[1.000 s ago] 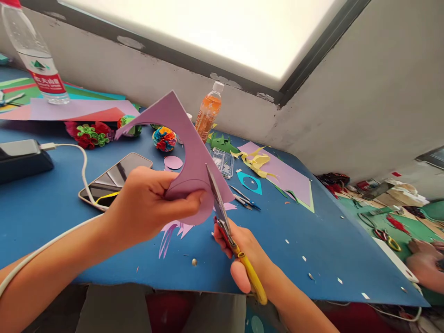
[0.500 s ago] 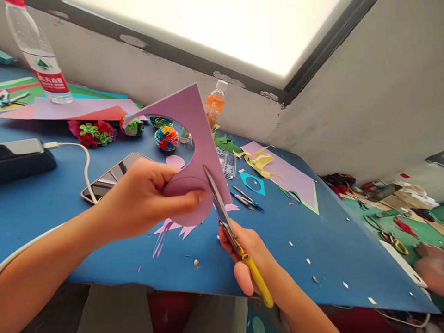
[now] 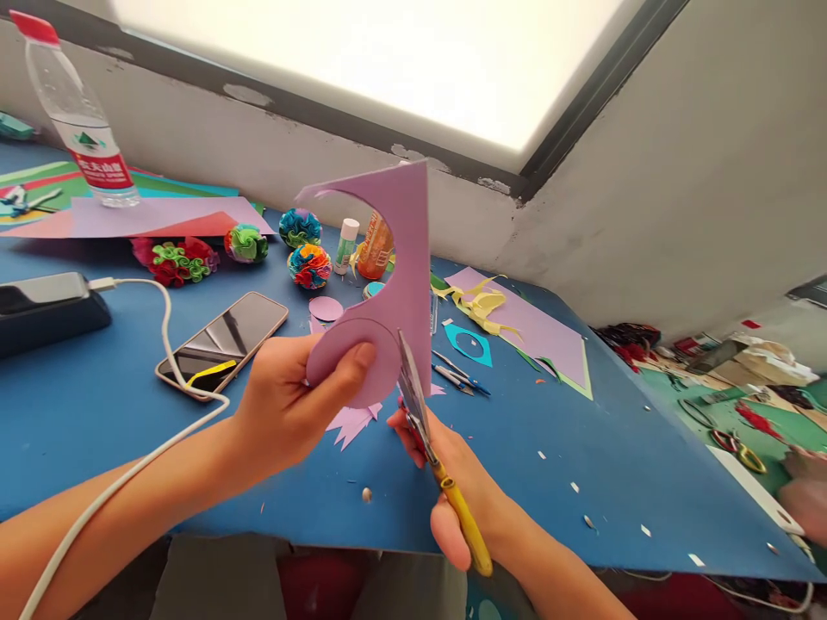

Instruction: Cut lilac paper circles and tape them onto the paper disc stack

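Observation:
My left hand (image 3: 303, 387) pinches a sheet of purple paper (image 3: 410, 250) at its partly cut round, thumb on the front. A large curved cut-out opens in the sheet's left side, and a drawn circle line runs across the top of the round. In my right hand (image 3: 452, 482) is a pair of scissors (image 3: 445, 478) with yellow handles, its blades on the paper at the right edge of the round. Beneath lie purple paper scraps (image 3: 352, 422) with pointed ends. A loose purple disc (image 3: 326, 308) rests on the table behind my left hand.
On the blue table (image 3: 517, 499) are a phone (image 3: 239, 331) with a white cable (image 3: 129, 474), a water bottle (image 3: 96, 146), a glue stick (image 3: 346, 245), paper flower balls (image 3: 310, 266), pens (image 3: 462, 375) and a turquoise paper frame (image 3: 469, 344). Another person's hand (image 3: 805, 491) shows at far right.
The purple paper has turned more upright and shifted right, its round now facing me. The scissors have moved slightly left and down, further along the round's right edge.

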Available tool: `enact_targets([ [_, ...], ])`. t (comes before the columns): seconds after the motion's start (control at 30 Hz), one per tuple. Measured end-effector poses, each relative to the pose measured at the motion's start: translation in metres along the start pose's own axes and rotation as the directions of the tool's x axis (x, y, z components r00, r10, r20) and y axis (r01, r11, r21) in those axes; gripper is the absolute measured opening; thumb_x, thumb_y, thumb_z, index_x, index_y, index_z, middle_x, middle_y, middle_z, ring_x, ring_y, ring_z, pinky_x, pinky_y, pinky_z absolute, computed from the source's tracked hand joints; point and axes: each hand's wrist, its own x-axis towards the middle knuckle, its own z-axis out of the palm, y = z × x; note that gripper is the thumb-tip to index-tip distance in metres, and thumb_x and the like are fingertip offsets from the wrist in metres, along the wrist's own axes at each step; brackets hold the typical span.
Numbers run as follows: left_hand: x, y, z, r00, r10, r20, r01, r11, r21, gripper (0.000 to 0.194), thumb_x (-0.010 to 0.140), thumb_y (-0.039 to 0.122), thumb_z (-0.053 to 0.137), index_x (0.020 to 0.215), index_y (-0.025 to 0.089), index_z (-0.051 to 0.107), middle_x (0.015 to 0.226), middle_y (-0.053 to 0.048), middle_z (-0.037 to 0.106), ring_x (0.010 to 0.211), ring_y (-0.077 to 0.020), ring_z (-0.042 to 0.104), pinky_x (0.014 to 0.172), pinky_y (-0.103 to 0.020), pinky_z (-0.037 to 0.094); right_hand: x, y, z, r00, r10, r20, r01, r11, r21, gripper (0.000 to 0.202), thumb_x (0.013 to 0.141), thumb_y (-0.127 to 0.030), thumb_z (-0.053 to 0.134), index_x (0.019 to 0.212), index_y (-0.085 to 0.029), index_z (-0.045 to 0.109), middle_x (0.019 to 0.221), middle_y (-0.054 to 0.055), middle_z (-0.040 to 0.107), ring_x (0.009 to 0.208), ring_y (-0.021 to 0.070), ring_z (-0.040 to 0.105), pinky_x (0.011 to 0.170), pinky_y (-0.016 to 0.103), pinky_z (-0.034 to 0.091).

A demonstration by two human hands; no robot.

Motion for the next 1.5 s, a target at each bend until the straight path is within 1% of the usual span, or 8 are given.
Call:
enact_targets([
  [0.17, 0.004, 0.006, 0.001, 0.978, 0.132, 0.16, -0.128, 0.991, -0.037, 0.034, 0.081, 0.011, 0.05, 0.051, 0.017, 0.035, 0.048, 0.007, 0.027, 0.044, -0.0042, 0.022, 0.037, -0.016, 0.019, 0.004, -0.001, 0.0, 0.999, -0.044, 0.003, 0.043, 0.995, 0.089, 0.086, 0.035, -0.079, 0.07, 0.095, -0.02, 0.049, 0.076, -0.002, 0.048, 0.064, 0.0161, 0.044, 0.052, 0.026, 0.04],
  [0.33, 0.002, 0.006, 0.003, 0.979, 0.101, 0.175, -0.095, 0.994, -0.046, 0.034, 0.081, 0.013, 0.049, 0.051, 0.017, 0.035, 0.049, 0.007, 0.028, 0.045, -0.0047, 0.023, 0.038, -0.016, 0.021, 0.004, 0.002, -0.001, 0.999, -0.048, 0.008, 0.047, 0.995, 0.089, 0.086, 0.036, -0.088, 0.057, 0.091, -0.022, 0.047, 0.075, -0.001, 0.047, 0.059, 0.0144, 0.04, 0.049, 0.027, 0.038],
  [0.5, 0.002, 0.006, 0.0, 0.977, 0.057, 0.203, -0.056, 0.998, -0.012, 0.035, 0.083, 0.017, 0.048, 0.05, 0.017, 0.035, 0.047, 0.007, 0.028, 0.044, -0.0053, 0.022, 0.037, -0.019, 0.019, 0.002, 0.002, -0.002, 0.999, -0.035, -0.01, 0.035, 0.998, 0.044, 0.081, 0.041, -0.087, 0.057, 0.088, -0.022, 0.047, 0.074, -0.001, 0.05, 0.057, 0.0143, 0.042, 0.047, 0.027, 0.038],
  [0.63, 0.004, 0.005, -0.003, 0.973, 0.054, 0.224, -0.055, 0.998, -0.001, 0.036, 0.082, 0.018, 0.05, 0.049, 0.017, 0.037, 0.045, 0.007, 0.03, 0.042, -0.0049, 0.022, 0.036, -0.019, 0.019, 0.001, -0.001, -0.002, 1.0, 0.012, -0.002, -0.012, 0.999, 0.051, 0.072, 0.045, -0.082, 0.062, 0.082, -0.022, 0.046, 0.069, -0.002, 0.047, 0.055, 0.0138, 0.041, 0.046, 0.026, 0.035],
  [0.87, 0.012, 0.001, -0.01, 0.94, 0.074, 0.334, -0.056, 0.997, -0.061, 0.033, 0.08, 0.011, 0.051, 0.05, 0.016, 0.039, 0.047, 0.008, 0.033, 0.042, -0.0031, 0.029, 0.037, -0.014, 0.024, -0.001, 0.005, -0.002, 0.997, 0.073, -0.001, -0.073, 0.997, 0.026, 0.041, 0.072, -0.063, 0.055, 0.079, -0.023, 0.047, 0.068, -0.002, 0.049, 0.054, 0.0134, 0.044, 0.048, 0.025, 0.033],
  [1.2, 0.024, 0.001, -0.022, 0.896, 0.015, 0.444, -0.005, 1.0, -0.025, 0.033, 0.08, 0.019, 0.054, 0.048, 0.016, 0.047, 0.041, 0.006, 0.04, 0.038, -0.0036, 0.035, 0.035, -0.013, 0.029, -0.003, 0.014, 0.001, 0.982, 0.177, 0.062, -0.185, 0.972, 0.143, 0.02, 0.077, -0.04, 0.058, 0.077, -0.023, 0.048, 0.059, -0.002, 0.058, 0.052, 0.0141, 0.05, 0.043, 0.022, 0.034],
  [1.33, 0.029, 0.002, -0.03, 0.853, -0.081, 0.516, 0.105, 0.994, -0.017, 0.029, 0.078, 0.019, 0.054, 0.05, 0.016, 0.051, 0.043, 0.005, 0.044, 0.039, -0.0041, 0.039, 0.036, -0.012, 0.031, -0.005, 0.005, -0.004, 0.974, 0.208, 0.092, -0.218, 0.968, 0.122, 0.017, 0.078, -0.036, 0.057, 0.078, -0.022, 0.047, 0.059, -0.002, 0.059, 0.052, 0.0127, 0.049, 0.044, 0.021, 0.034],
  [1.5, 0.036, 0.002, -0.04, 0.751, -0.167, 0.638, 0.212, 0.977, 0.007, 0.033, 0.078, 0.02, 0.055, 0.046, 0.016, 0.049, 0.041, 0.006, 0.043, 0.038, -0.004, 0.04, 0.034, -0.012, 0.031, -0.006, -0.006, -0.011, 0.967, 0.22, 0.127, -0.227, 0.972, 0.051, 0.017, 0.078, -0.033, 0.056, 0.076, -0.021, 0.044, 0.057, -0.003, 0.056, 0.051, 0.0102, 0.043, 0.046, 0.02, 0.032],
])
